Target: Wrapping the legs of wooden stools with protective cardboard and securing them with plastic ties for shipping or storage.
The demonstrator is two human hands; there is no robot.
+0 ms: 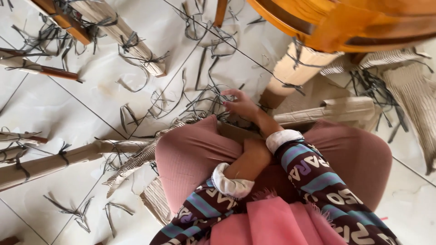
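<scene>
I sit with my knees in pink trousers point(190, 159) over a tiled floor. My right hand point(240, 105) reaches forward past the knees into a tangle of dark flat strips point(206, 97). Its fingers curl and pinch at a strip. My left forearm point(249, 163) crosses my lap from a white cuff point(230, 185). It passes under the right sleeve's cuff point(282, 138), so the left hand is hidden. A piece of brown cardboard point(234, 131) lies between my knees.
Furniture legs wrapped in corrugated cardboard and tied with dark strips lie around: one at top left point(125, 36), one at left point(50, 161), one under an orange wooden piece point(363, 22). Loose cardboard point(411, 100) lies at right. Cut strips litter the tiles point(75, 211).
</scene>
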